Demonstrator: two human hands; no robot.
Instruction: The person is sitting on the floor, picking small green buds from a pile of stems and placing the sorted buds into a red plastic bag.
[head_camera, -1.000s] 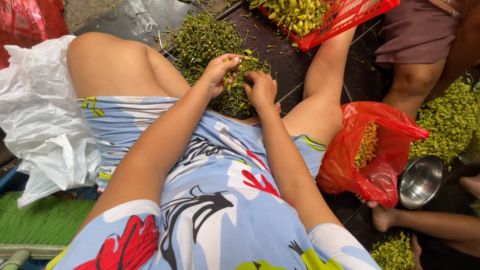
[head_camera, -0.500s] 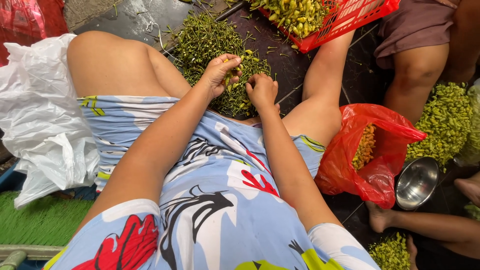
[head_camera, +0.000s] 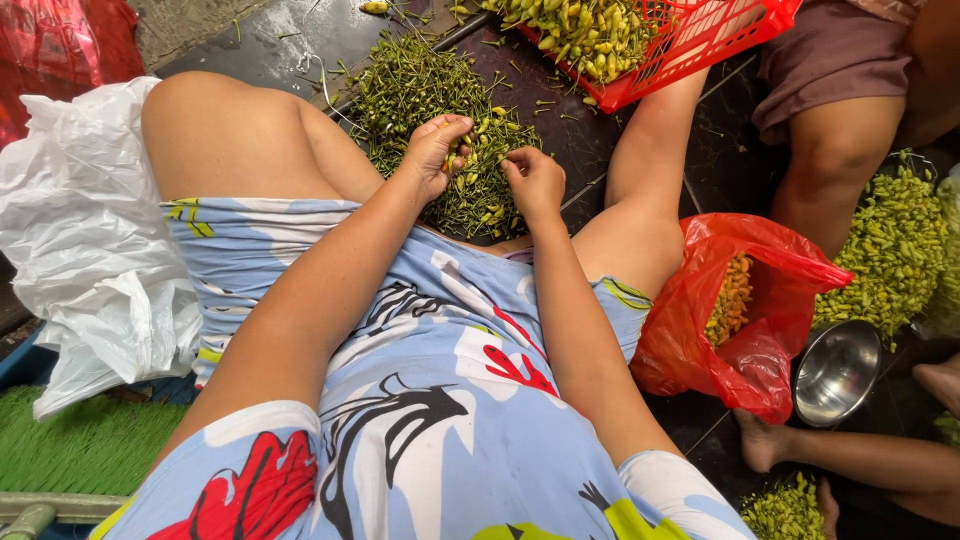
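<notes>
Down between the knees on the dark wet floor (head_camera: 300, 40), a heap of green stems and small chillies (head_camera: 430, 110), both hands right on its near edge. Left hand (head_camera: 437, 150) curled nearly closed, fingertips pinching a small yellow-orange chilli (head_camera: 452, 158). Right hand (head_camera: 535, 180) loosely fisted just beside it, fingers tucked under, contents hidden, so impossible to tell whether anything is in it. Light little pods, by the look of them: firm but thin-skinned, easily bruised, stalks wiry and probably damp and slick; best pinched at the cap where stalk meets pod. Red plastic crate (head_camera: 720, 40) of yellow-green chillies beyond, red bag (head_camera: 760, 310) and steel bowl (head_camera: 835, 370) off right, white bag (head_camera: 70, 220) left.
</notes>
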